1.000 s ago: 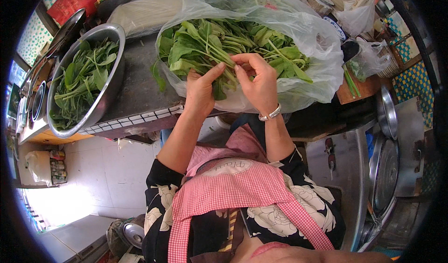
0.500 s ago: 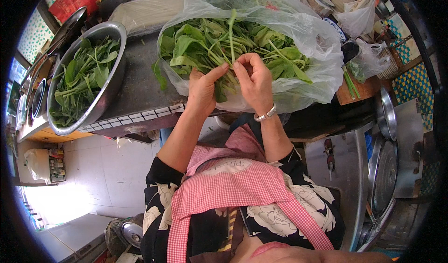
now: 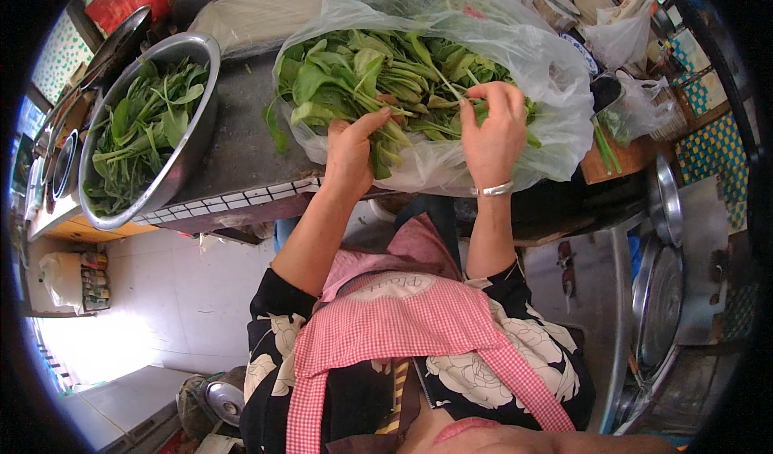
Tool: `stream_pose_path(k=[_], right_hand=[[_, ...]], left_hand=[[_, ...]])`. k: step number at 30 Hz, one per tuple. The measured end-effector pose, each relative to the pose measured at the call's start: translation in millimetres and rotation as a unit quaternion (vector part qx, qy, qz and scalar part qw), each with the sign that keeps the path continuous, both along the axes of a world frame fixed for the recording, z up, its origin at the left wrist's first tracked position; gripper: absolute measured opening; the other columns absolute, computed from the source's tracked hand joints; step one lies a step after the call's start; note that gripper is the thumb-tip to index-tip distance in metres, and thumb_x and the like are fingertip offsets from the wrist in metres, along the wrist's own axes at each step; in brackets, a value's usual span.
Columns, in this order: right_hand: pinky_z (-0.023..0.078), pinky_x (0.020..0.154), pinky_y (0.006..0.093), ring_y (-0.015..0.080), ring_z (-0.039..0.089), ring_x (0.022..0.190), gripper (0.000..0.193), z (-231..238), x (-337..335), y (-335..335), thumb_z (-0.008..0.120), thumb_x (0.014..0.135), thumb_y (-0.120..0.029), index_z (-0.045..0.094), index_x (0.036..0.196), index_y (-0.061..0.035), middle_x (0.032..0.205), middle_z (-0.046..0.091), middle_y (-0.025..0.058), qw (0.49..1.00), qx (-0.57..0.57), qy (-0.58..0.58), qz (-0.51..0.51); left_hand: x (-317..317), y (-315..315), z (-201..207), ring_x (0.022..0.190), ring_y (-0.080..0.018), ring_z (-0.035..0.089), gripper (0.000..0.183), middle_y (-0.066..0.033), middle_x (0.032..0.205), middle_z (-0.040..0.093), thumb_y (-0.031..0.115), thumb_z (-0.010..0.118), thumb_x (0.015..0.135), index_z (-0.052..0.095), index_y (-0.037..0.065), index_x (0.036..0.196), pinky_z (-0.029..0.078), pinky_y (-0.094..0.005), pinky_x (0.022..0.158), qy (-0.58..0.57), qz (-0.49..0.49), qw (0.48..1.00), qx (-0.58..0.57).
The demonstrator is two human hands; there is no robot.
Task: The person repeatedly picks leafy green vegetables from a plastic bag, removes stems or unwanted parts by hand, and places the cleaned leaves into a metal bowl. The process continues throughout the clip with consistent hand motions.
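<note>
Greens (image 3: 314,83) seem light, soft, easily bruised, best held by stems (image 3: 405,93); our left hand (image 3: 351,152) clasps some, our right hand (image 3: 494,138), apart, pinches one stalk (image 3: 440,74).

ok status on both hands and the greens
Left hand holding leafy greens. Right hand at a pale stem. Plastic bag around the greens.

one head-worn fisheye looks steeply down at close range over left hand (image 3: 351,152), right hand (image 3: 494,138) and counter (image 3: 248,124).
</note>
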State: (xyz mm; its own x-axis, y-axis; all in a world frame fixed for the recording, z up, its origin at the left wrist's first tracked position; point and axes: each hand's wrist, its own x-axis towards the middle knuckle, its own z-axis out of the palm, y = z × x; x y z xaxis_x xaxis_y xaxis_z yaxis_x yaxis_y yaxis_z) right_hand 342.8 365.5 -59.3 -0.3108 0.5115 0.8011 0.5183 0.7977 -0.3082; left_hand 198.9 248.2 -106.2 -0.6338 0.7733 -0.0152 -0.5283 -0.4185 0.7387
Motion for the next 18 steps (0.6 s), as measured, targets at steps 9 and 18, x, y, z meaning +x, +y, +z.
stream_pose_path(k=[9, 18], right_hand=[[0.054, 0.073, 0.0381, 0.0287, 0.068, 0.085, 0.011, 5, -38, -46, 0.083, 0.080, -0.013, 0.079, 0.088, -0.0064, 0.090, 0.069, 0.0086, 0.957, -0.048, -0.023, 0.285], [0.054, 0.070, 0.0432, 0.0336, 0.069, 0.081, 0.014, 0, -47, -35, 0.076, 0.088, -0.020, 0.074, 0.090, -0.0062, 0.088, 0.067, 0.0105, 0.941, -0.140, -0.076, 0.300]], left_hand=[[11, -1, -2, 0.102, -0.0141, 0.067, 0.032, -0.0068, 0.116, 0.071, -0.001, 0.060, 0.094, 0.065, -0.001, 0.125, 0.054, -0.0284, 0.086, 0.092, 0.023, 0.993, -0.068], [-4, -12, -11, 0.107, -0.0177, 0.065, 0.038, -0.0083, 0.116, 0.070, 0.000, 0.067, 0.087, 0.062, -0.001, 0.125, 0.051, -0.0320, 0.092, 0.161, -0.063, 0.979, -0.110]])
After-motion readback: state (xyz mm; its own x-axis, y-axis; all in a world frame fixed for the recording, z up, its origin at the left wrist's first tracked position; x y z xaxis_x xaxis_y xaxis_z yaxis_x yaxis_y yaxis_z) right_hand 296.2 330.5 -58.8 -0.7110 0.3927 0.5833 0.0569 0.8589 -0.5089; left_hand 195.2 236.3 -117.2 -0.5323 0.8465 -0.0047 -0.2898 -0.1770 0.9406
